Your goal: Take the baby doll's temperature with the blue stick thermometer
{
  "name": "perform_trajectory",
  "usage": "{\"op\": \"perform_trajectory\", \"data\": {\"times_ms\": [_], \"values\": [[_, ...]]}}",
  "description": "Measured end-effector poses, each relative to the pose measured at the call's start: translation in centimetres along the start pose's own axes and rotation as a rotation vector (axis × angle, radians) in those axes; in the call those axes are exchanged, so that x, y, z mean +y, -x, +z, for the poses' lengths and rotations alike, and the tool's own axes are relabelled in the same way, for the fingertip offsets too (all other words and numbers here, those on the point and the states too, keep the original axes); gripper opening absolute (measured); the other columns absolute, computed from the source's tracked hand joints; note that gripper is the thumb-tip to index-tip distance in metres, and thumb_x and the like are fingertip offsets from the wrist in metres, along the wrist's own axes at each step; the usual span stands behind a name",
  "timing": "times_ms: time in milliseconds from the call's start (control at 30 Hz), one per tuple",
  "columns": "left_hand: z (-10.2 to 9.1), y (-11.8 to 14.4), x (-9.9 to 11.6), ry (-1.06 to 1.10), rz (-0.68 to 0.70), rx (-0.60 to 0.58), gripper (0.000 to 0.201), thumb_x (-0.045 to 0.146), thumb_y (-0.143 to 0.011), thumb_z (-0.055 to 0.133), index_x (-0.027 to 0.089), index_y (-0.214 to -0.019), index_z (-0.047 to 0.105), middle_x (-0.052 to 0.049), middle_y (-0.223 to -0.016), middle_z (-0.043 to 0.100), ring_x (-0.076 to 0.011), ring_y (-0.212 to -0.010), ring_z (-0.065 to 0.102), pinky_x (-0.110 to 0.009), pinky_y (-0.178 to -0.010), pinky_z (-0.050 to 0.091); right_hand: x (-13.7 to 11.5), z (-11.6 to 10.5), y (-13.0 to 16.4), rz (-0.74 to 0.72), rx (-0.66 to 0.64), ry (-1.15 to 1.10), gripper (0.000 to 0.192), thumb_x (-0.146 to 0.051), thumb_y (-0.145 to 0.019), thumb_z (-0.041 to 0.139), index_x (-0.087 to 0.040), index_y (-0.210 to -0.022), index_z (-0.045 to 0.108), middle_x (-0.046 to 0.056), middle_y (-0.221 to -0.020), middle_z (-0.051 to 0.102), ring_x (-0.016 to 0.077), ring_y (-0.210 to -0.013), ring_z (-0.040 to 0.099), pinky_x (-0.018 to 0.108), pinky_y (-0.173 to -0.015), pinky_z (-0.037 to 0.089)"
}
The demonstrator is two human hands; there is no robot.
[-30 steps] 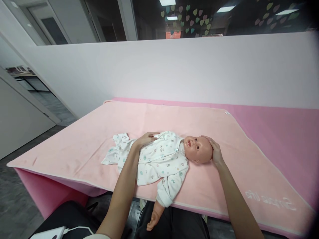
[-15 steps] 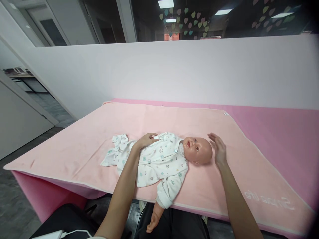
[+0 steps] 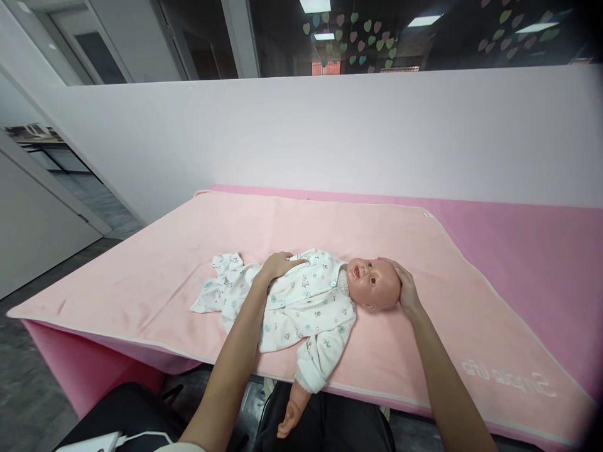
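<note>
A bald plastic baby doll (image 3: 372, 284) in a white printed cotton romper (image 3: 301, 301) lies on its back across the near edge of a pale pink blanket (image 3: 330, 226), head to the right, one bare arm hanging over the edge.

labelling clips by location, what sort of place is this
Probably an infant-care training room in an office-like building: a baby doll lies on a pink blanket over a table, with a partition wall and glass behind.
</note>
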State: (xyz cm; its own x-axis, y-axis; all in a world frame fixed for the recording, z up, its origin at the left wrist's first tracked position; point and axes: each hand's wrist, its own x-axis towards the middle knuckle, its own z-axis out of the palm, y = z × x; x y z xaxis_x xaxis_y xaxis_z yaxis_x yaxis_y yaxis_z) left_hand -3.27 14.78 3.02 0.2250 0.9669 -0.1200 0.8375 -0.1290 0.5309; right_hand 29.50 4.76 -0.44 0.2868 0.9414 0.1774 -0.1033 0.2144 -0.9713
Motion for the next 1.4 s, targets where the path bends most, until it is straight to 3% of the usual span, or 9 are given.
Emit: {"op": "perform_trajectory", "data": {"times_ms": [133,267,400,600,933,1167,1400], "values": [[0.0,0.0,-0.1,-0.01,-0.002,-0.019,0.059,0.067,-0.068,0.048,0.021,-0.1,0.067,-0.009,-0.107,0.066,-0.0307,-0.101,0.058,-0.032,-0.081,0.043,0.1,-0.1,0.0,0.02,0.007,-0.036,0.04,-0.049,-0.075,0.054,-0.019,-0.097,0.067,0.006,-0.111,0.064,0.0246,-0.109,0.055,0.036,-0.097,0.039],[-0.3,0.1,-0.5,0.053,0.071,-0.057,0.048,0.057,-0.078,0.038,0.024,-0.097,0.067,-0.005,-0.112,0.064,-0.0279,-0.103,0.056,-0.033,-0.088,0.04,0.1,-0.7,-0.3,0.068,0.122,-0.214,0.045,-0.055,-0.079,0.046,-0.02,-0.102,0.064,0.007,-0.114,0.062,0.0233,-0.111,0.054,0.038,-0.099,0.038],[-0.7,0.2,-0.6,0.074,0.121,-0.106,0.039,0.046,-0.076,0.041,0.024,-0.096,0.067,-0.002,-0.117,0.062,-0.0261,-0.108,0.053,-0.032,-0.093,0.037,0.1,-1.2,-0.6,0.029,0.209,-0.29,0.046,-0.057,-0.078,0.047,-0.02,-0.101,0.064,0.007,-0.11,0.064,0.0226,-0.107,0.057,0.039,-0.1,0.037],[-0.9,0.3,-0.7,0.167,0.126,-0.174,0.05,0.042,-0.073,0.044,0.023,-0.117,0.058,-0.001,-0.127,0.055,-0.0256,-0.115,0.049,-0.031,-0.097,0.036,0.2,-0.1,-0.1,0.071,0.007,-0.105,0.039,-0.05,-0.071,0.058,-0.02,-0.094,0.068,0.005,-0.105,0.067,0.0251,-0.105,0.057,0.036,-0.094,0.041],[-1.0,0.6,-0.6,0.181,0.175,-0.197,0.049,0.052,-0.072,0.048,0.018,-0.103,0.065,-0.004,-0.101,0.066,-0.024,-0.091,0.057,-0.029,-0.08,0.043,0.0,0.3,0.0,0.086,0.026,-0.106,0.038,-0.048,-0.07,0.057,-0.019,-0.092,0.069,0.005,-0.103,0.067,0.0253,-0.102,0.058,0.036,-0.091,0.044],[-1.1,0.7,-0.9,0.202,0.183,-0.196,0.053,0.057,-0.07,0.052,0.014,-0.098,0.065,-0.004,-0.081,0.063,-0.0198,-0.074,0.054,-0.027,-0.066,0.04,0.0,0.4,0.1,0.077,0.044,-0.098,0.038,-0.049,-0.071,0.057,-0.019,-0.091,0.069,0.005,-0.104,0.067,0.0251,-0.104,0.057,0.037,-0.093,0.042],[-1.0,0.6,-0.9,0.164,0.19,-0.169,0.05,0.06,-0.071,0.051,0.016,-0.091,0.066,-0.001,-0.07,0.056,-0.0153,-0.064,0.047,-0.025,-0.059,0.035,0.7,-1.0,-0.7,-0.026,0.216,-0.149,0.042,-0.05,-0.073,0.054,-0.021,-0.102,0.063,0.007,-0.116,0.06,0.023,-0.106,0.056,0.039,-0.093,0.04]]}}
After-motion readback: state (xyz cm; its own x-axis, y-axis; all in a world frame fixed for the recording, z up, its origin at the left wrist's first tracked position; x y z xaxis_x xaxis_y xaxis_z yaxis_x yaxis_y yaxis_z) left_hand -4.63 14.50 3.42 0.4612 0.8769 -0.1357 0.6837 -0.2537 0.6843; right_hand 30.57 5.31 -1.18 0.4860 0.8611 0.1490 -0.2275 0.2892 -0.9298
